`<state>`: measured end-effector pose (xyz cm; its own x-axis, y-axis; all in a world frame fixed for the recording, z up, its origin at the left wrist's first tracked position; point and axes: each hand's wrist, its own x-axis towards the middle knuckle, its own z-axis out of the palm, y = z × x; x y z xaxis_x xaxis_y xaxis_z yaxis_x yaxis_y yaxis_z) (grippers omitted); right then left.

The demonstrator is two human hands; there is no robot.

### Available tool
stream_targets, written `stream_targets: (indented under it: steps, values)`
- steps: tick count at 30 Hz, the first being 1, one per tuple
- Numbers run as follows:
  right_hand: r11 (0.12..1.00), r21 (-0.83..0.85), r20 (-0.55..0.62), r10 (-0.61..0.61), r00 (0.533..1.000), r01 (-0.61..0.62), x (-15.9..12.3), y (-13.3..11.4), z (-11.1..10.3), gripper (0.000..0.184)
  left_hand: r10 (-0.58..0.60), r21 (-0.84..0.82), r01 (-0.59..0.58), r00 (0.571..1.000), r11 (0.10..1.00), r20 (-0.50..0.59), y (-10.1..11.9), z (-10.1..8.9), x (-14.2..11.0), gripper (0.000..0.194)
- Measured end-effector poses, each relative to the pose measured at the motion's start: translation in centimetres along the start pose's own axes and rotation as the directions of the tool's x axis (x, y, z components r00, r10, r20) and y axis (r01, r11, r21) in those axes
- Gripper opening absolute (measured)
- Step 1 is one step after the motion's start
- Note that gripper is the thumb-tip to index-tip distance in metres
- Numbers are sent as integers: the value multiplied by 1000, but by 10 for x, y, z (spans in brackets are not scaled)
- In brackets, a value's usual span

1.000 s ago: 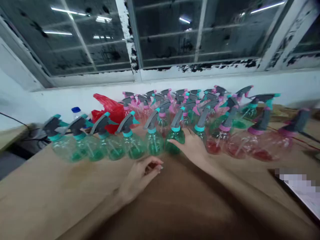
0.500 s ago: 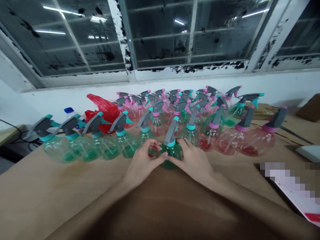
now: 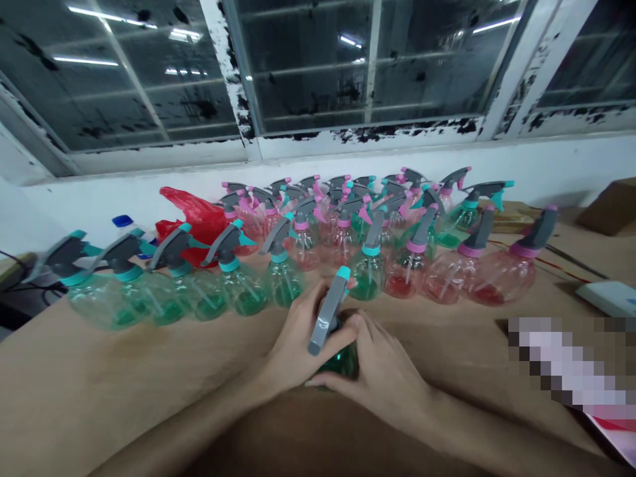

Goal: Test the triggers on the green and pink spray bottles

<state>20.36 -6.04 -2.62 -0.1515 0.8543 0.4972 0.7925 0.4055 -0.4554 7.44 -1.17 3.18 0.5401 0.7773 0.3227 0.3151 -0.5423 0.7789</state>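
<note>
A dark window (image 3: 308, 73) spans the upper view, well beyond the left hand (image 3: 298, 334) and the right hand (image 3: 390, 364). The wooden counter (image 3: 149, 397) spreads beneath both and out to either side. Just past them stands a front row of spray bottles (image 3: 251, 291): 5 teal-collared toward the left hand's side, 1 more teal-collared and 3 pink-collared toward the right hand's side. Farther from the hands, the rear spray bottles (image 3: 342, 242) overlap too closely to count. A red plastic bag (image 3: 201, 222) sits beyond the left hand, partly covered by the front row; a flat item (image 3: 571, 377) right of the right hand is pixelated and cut off.

Both hands are curled nearly closed around 1 green spray bottle (image 3: 342, 361), held between them on the near side of the row. The left hand wraps its neck; the right hand clasps its body, which is translucent, glossy and mostly hidden by fingers. Its collar and liquid level cannot be made out, nor whether its base touches the counter. Its grey spray head (image 3: 328, 315) tilts over the left hand, ending in a teal nozzle (image 3: 342, 272).
</note>
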Motion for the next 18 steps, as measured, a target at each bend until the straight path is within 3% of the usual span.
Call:
stream_targets:
  steps: [8, 12, 18]
  values:
    - [987, 144, 23, -69, 997, 65, -7, 9, 9, 71, 53, -17, -55, 990, 998, -134, -4, 8, -2, 34]
    - [983, 81, 151, -175, 973, 164, -20, 38, 6, 77, 97, 5, -97, 985, 995, -144, -10, 7, 5, 32]
    - [994, -10, 322, -96, 942, 105, -37, 85, -3, 70, 38, 110, -26, 994, 994, -104, -14, -1, 13, 22]
